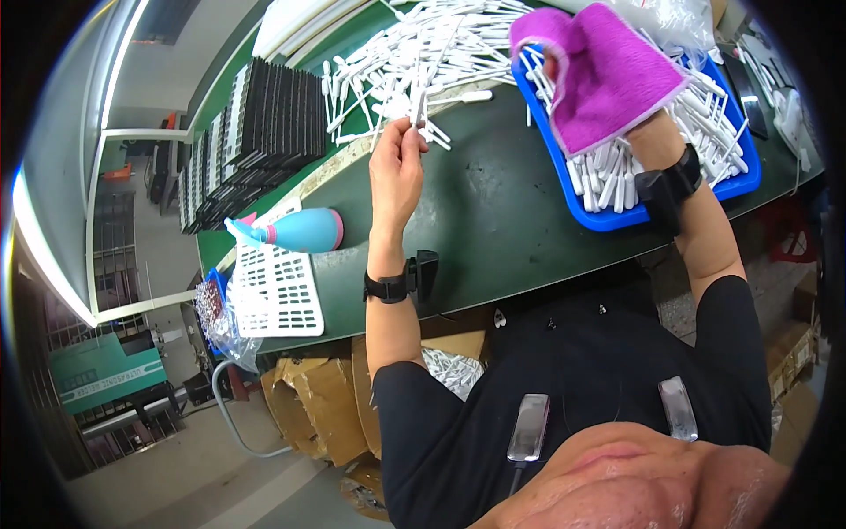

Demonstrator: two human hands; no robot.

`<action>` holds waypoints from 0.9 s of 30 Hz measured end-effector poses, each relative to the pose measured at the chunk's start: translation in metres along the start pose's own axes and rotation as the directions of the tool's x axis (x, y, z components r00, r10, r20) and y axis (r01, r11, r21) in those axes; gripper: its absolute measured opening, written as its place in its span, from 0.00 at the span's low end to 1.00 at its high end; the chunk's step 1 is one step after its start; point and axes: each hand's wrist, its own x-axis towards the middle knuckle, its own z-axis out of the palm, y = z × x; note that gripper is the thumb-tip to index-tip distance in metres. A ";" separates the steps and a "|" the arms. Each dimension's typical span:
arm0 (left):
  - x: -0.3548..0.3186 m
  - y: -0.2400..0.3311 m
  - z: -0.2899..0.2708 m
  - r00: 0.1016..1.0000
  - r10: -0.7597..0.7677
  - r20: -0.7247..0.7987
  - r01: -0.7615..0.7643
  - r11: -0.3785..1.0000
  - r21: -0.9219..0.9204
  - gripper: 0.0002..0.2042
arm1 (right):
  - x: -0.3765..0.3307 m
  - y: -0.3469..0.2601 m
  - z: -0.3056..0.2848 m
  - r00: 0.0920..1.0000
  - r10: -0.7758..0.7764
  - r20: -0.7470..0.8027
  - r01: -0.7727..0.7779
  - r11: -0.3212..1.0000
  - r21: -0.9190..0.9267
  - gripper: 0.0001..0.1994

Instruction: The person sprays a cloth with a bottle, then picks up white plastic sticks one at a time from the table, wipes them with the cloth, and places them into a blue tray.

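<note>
My left hand (398, 167) is raised over the green table, its fingers pinched on a slim white plastic stick (419, 104) that points away from me. Beyond it lies a loose heap of similar white sticks (476, 48), each with a thicker end. A purple cloth (608, 79) is draped over most of my right hand (656, 141), which grips it; a fingertip shows at the cloth's left side. Below that hand sits a blue plastic basket (577, 207) full of the same white sticks.
On the left stand stacked black ribbed trays (273, 115), a light-blue spray bottle (304, 231) and a white slotted basket (280, 295). A clear plastic bag (674, 25) lies beyond the blue basket. Cardboard boxes (313, 410) stand below the table's near edge.
</note>
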 end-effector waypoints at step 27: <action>0.009 0.029 0.048 0.930 0.140 -0.340 -0.257 0.909 -0.329 0.10 | 0.002 0.023 -0.007 0.991 0.079 0.110 -0.109 0.947 0.302 0.16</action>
